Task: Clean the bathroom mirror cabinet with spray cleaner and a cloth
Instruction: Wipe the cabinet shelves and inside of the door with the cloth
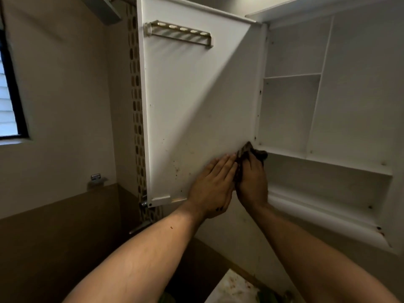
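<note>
The white cabinet door (192,101) hangs open to the left, its inner face toward me, speckled with dark spots low down. My left hand (213,184) lies flat with straight fingers against the door's lower right part. My right hand (252,182) grips a dark cloth (251,153) and presses it where the door meets the cabinet frame near the hinge side. The open cabinet (328,158) on the right shows bare white shelves and a vertical divider. No spray bottle is in sight.
A metal slotted holder (179,33) is fixed high on the door's inner face. A window (8,101) is at the far left. A brown-tiled lower wall (65,232) and a stained white surface (231,289) lie below.
</note>
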